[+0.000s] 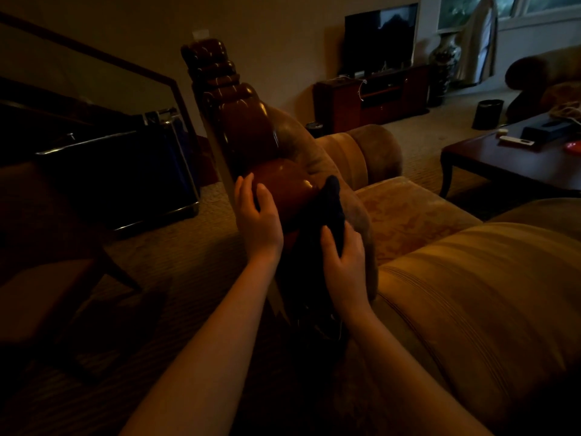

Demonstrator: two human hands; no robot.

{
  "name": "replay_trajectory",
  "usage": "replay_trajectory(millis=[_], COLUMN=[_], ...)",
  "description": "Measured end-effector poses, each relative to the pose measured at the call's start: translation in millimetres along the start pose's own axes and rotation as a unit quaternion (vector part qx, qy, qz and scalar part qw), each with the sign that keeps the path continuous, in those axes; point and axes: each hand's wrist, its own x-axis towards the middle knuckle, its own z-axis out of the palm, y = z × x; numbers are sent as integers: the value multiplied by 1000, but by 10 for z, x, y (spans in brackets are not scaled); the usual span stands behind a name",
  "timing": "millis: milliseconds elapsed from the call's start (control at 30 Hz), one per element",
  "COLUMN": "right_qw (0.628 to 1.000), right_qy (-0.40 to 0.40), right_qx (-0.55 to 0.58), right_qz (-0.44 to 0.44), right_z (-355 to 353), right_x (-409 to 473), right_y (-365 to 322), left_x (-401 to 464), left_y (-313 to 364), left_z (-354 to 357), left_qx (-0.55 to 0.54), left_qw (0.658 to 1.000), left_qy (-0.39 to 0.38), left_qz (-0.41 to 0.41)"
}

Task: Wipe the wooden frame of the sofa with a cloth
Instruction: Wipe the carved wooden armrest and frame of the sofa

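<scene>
The sofa's glossy carved wooden frame point(248, 127) runs along the top of the backrest, from the centre of the view up and away. My left hand point(257, 218) rests on its near rounded section, fingers fairly straight against the wood. A dark cloth point(330, 209) is draped over the frame just right of that hand. My right hand point(344, 253) grips the cloth and holds it against the frame and the brown upholstery. The cloth's lower part hangs down into shadow.
Tan sofa cushions point(471, 294) fill the right side. A dark coffee table point(518, 158) with small items stands at the far right. A black metal-edged case point(119, 171) sits on the carpet behind the sofa. A TV point(380, 39) on a cabinet stands by the far wall.
</scene>
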Motion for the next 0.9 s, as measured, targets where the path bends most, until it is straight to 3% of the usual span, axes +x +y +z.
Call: replay_trajectory(millis=[100, 200, 300, 367, 467, 600, 733, 800, 900], right_qw=[989, 986, 990, 973, 973, 992, 983, 988, 978], right_qy=[64, 95, 39, -5, 12, 113, 137, 108, 47], right_qx=[-132, -131, 25, 126, 158, -21, -96, -50, 109], right_qz=[-10, 40, 135, 194, 165, 56, 73, 97, 170], right_z=[149, 231, 102, -40, -35, 199, 284, 210, 16], right_x=[-87, 64, 403, 557, 382, -245, -81, 182, 445], right_y=[-109, -213, -190, -177, -72, 50, -166, -219, -224], left_x=[4, 5, -11, -12, -6, -5, -5, -8, -17], left_y=[-10, -6, 0, 6, -1, -19, -15, -5, 9], left_z=[6, 6, 10, 14, 9, 12, 3, -4, 1], left_qx=[3, 3, -7, -12, -16, -13, -11, -9, -19], left_qw=[1000, 1000, 1000, 1000, 1000, 1000, 1000, 1000, 1000], left_qy=[4, 7, 8, 9, 10, 13, 14, 15, 9], left_qz=[9, 10, 2, 2, 6, 11, 12, 12, 9])
